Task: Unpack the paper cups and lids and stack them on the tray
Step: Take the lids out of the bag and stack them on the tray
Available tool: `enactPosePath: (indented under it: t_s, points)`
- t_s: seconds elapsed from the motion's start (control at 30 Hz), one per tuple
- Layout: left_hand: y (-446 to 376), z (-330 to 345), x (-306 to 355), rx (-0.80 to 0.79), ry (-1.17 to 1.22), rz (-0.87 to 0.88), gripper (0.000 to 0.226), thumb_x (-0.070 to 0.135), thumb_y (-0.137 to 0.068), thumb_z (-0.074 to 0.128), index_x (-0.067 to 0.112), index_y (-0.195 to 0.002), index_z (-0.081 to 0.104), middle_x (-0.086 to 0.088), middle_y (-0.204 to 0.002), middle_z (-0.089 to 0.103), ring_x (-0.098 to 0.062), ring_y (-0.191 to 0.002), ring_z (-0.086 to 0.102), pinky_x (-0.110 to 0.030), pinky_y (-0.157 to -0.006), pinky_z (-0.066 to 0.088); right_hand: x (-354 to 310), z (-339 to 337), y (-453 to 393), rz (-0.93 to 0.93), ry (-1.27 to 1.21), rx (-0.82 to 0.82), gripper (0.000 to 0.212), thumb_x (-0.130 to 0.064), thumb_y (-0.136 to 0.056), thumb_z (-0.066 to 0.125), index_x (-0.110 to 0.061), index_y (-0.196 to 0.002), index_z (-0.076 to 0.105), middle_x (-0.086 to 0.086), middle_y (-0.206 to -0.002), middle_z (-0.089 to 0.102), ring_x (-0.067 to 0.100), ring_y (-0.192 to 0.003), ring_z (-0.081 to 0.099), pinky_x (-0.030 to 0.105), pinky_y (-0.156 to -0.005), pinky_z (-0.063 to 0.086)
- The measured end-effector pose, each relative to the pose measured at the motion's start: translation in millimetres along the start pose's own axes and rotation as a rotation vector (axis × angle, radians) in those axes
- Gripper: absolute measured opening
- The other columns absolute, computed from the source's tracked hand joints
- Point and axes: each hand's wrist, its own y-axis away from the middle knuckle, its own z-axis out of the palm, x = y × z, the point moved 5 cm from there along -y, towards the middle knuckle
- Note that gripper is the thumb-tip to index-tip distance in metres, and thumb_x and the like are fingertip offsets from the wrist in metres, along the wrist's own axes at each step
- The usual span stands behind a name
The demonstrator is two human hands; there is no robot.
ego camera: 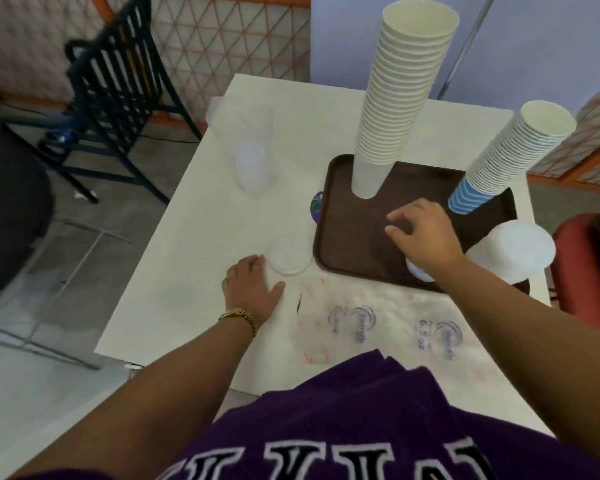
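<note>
White table [187, 237], brown tray [343, 244] on right half, its near-left corner just right of a loose lid [289, 255]. My left hand [252, 289] flat on table, fingers straight, fingertips touching that lid. Right hand [425, 233] over tray w/ fingers loosely curled, holding nothing. On tray: tall white cup stack [395, 109] far side, blue-based cup stack [506, 161] tilting at right edge, lid stack [513, 251] at near-right. Empty plastic sleeves [378, 323] along near edge. Bare tabletop far-left, around clear sleeve [253, 150].

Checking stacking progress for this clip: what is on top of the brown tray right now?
On the brown tray stand a tall plain paper cup stack and a blue-patterned cup stack. The right hand hovers above it, partly covering a white lid.
</note>
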Motion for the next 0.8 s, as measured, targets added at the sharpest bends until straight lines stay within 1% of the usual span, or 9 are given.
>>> enactPosePath:
  t_s: [0.17, 0.27, 0.4, 0.47, 0.53, 0.6, 0.67, 0.73, 0.8]
  points:
    - [-3.0, 0.4, -10.4, 0.021, 0.026, 0.073, 0.075, 0.058, -0.087, 0.050, 0.020, -0.149, 0.032, 0.001, -0.150, 0.032, -0.026, -0.137, 0.026, -0.039, -0.112, 0.022, -77.7, 81.2, -5.1, -0.262, 0.062, -0.373, 0.034, -0.032, -0.089, 0.067, -0.018, -0.120, 0.067, 0.004, -0.126, 0.057, 0.024, -0.118, 0.052, 0.036, -0.102, 0.040]
    - [-4.3, 0.2, -15.5, 0.035, 0.023, 0.115, 0.073, 0.056, -0.087, 0.052, 0.022, -0.149, 0.033, 0.003, -0.149, 0.033, -0.023, -0.136, 0.027, -0.039, -0.112, 0.022, -109.8, 115.0, -6.4, -0.319, 0.139, -0.521, 0.043, -0.034, -0.092, 0.062, -0.019, -0.132, 0.058, 0.001, -0.143, 0.046, 0.021, -0.131, 0.043, 0.034, -0.108, 0.036]
    - [-5.9, 0.0, -22.8, 0.027, 0.018, 0.165, 0.071, 0.054, -0.090, 0.050, 0.022, -0.150, 0.031, 0.006, -0.152, 0.031, -0.021, -0.139, 0.024, -0.037, -0.113, 0.021, -137.2, 138.7, -14.1, -0.441, 0.383, -0.537, 0.057, -0.049, -0.087, 0.065, -0.018, -0.134, 0.055, 0.003, -0.141, 0.047, 0.023, -0.127, 0.045, 0.036, -0.107, 0.035]
    - [-5.7, 0.0, -25.1, 0.017, 0.032, 0.181, 0.070, 0.053, -0.091, 0.050, 0.022, -0.151, 0.030, 0.006, -0.153, 0.029, -0.020, -0.139, 0.022, -0.036, -0.113, 0.020, -139.6, 145.7, -15.1, -0.439, 0.456, -0.554, 0.069, -0.060, -0.079, 0.067, -0.019, -0.133, 0.052, 0.002, -0.137, 0.047, 0.022, -0.129, 0.043, 0.036, -0.108, 0.029]
    - [-5.8, -0.7, -27.8, 0.008, 0.041, 0.196, 0.070, 0.052, -0.091, 0.050, 0.023, -0.151, 0.030, 0.007, -0.153, 0.029, -0.020, -0.139, 0.021, -0.035, -0.112, 0.019, -141.9, 150.7, -15.3, -0.438, 0.487, -0.550, 0.073, -0.063, -0.076, 0.068, -0.019, -0.131, 0.050, 0.002, -0.133, 0.048, 0.022, -0.127, 0.043, 0.037, -0.108, 0.028]
    - [-6.2, -2.2, -30.0, -0.001, 0.042, 0.210, 0.069, 0.051, -0.091, 0.049, 0.023, -0.151, 0.030, 0.007, -0.153, 0.028, -0.020, -0.139, 0.022, -0.035, -0.112, 0.019, -145.1, 151.7, -16.8, -0.441, 0.477, -0.518, 0.067, -0.059, -0.079, 0.068, -0.017, -0.129, 0.051, 0.003, -0.128, 0.050, 0.023, -0.121, 0.046, 0.036, -0.104, 0.031]
    - [-6.8, -3.4, -31.7, -0.010, 0.036, 0.224, 0.068, 0.051, -0.092, 0.049, 0.024, -0.151, 0.029, 0.008, -0.153, 0.028, -0.020, -0.139, 0.021, -0.035, -0.112, 0.019, -148.3, 149.7, -17.7, -0.445, 0.435, -0.485, 0.053, -0.047, -0.085, 0.065, -0.016, -0.126, 0.051, 0.005, -0.125, 0.053, 0.025, -0.116, 0.050, 0.034, -0.098, 0.035]
    - [-6.9, -4.7, -32.5, -0.019, 0.038, 0.232, 0.068, 0.050, -0.092, 0.049, 0.025, -0.151, 0.028, 0.008, -0.153, 0.027, -0.019, -0.140, 0.021, -0.034, -0.113, 0.018, -151.5, 145.3, -17.0, -0.422, 0.367, -0.463, 0.039, -0.030, -0.089, 0.057, -0.013, -0.124, 0.051, 0.008, -0.120, 0.056, 0.027, -0.108, 0.053, 0.034, -0.084, 0.037]
    - [-6.9, -5.8, -32.5, -0.023, 0.033, 0.236, 0.068, 0.050, -0.092, 0.049, 0.024, -0.152, 0.028, 0.008, -0.153, 0.027, -0.020, -0.139, 0.021, -0.035, -0.113, 0.019, -152.3, 139.9, -16.9, -0.348, 0.286, -0.464, 0.034, -0.021, -0.090, 0.051, -0.011, -0.122, 0.048, 0.010, -0.113, 0.058, 0.030, -0.098, 0.056, 0.033, -0.072, 0.039]
